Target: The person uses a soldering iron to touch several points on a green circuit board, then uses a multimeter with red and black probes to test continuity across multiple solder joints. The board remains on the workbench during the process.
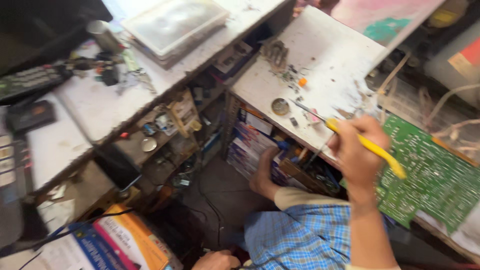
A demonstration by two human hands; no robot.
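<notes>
The left hand (263, 172) reaches under the white tabletop (320, 60) into a crammed shelf of boxes (250, 142); its fingers are hidden, so I cannot tell whether it grasps anything, and groping unseen could dislodge those boxes. The right hand (356, 150) is clenched on a yellow-handled soldering iron (367, 145) whose tip hovers near a small round tin (280, 106) and loose parts; a slip could scorch the green circuit board (432, 175) lying just beside it at the edge. A dangling black cable (210, 200) crosses the gap between benches.
</notes>
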